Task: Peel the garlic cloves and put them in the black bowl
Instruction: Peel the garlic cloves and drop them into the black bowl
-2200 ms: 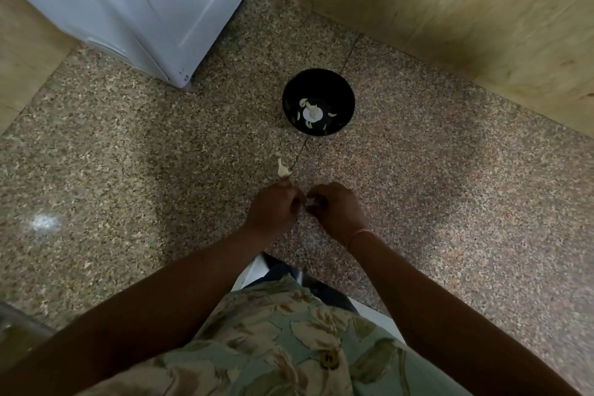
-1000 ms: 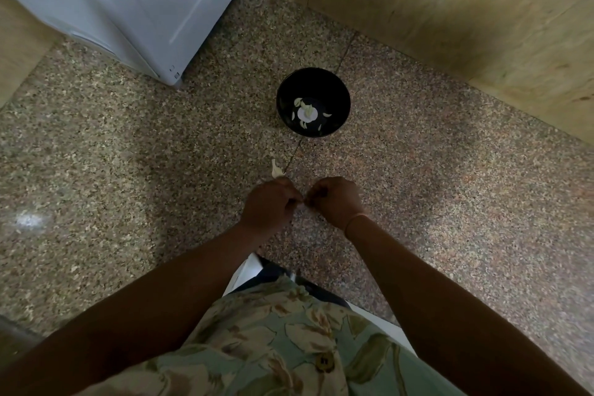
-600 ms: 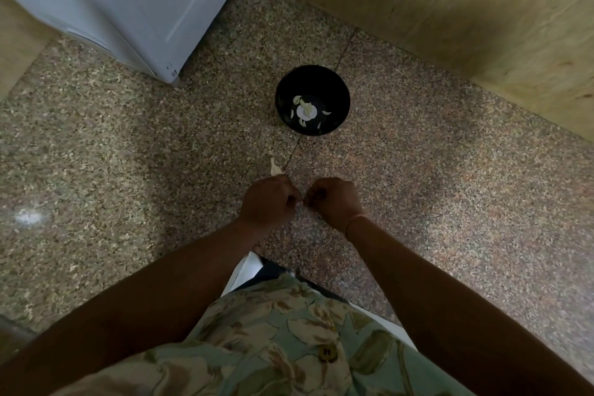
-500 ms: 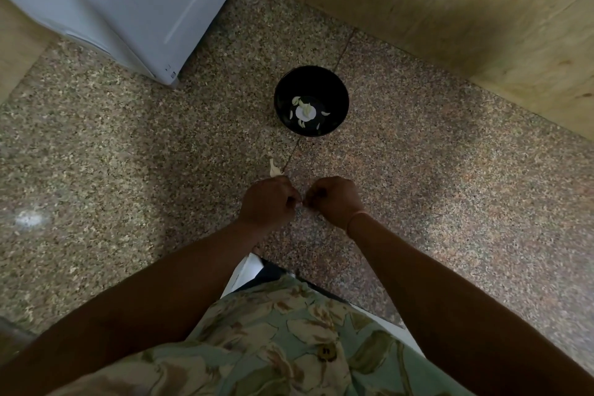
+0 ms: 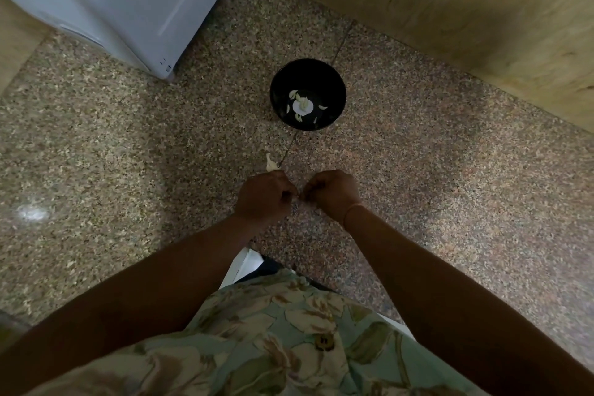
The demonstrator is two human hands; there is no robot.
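Both hands are curled over the speckled stone counter (image 5: 128,154), with their fingertips meeting. The left hand (image 5: 263,199) and the right hand (image 5: 332,194) pinch a garlic clove (image 5: 298,200) between them. Only a pale sliver of it shows, so I cannot tell how much skin is on it. The black bowl (image 5: 279,83) stands farther back on the counter, well apart from the hands. It holds several peeled cloves (image 5: 293,94) and has a round white patch at its bottom. A pale garlic piece (image 5: 271,163) lies on the counter just beyond the left hand; whether it is a clove or shed skin is unclear.

The step in hand looks like stripping the skin. To do it well, one hand should steady the clove by its body. A nail of the other hand should catch the papery edge at the root end and pull along the length, not across, so the skin comes away in strips. A light pinch is enough, since squeezing hard could bruise the clove or shoot it across the counter. Only a bare clove belongs in the bowl, so the skin is best dropped on the counter.
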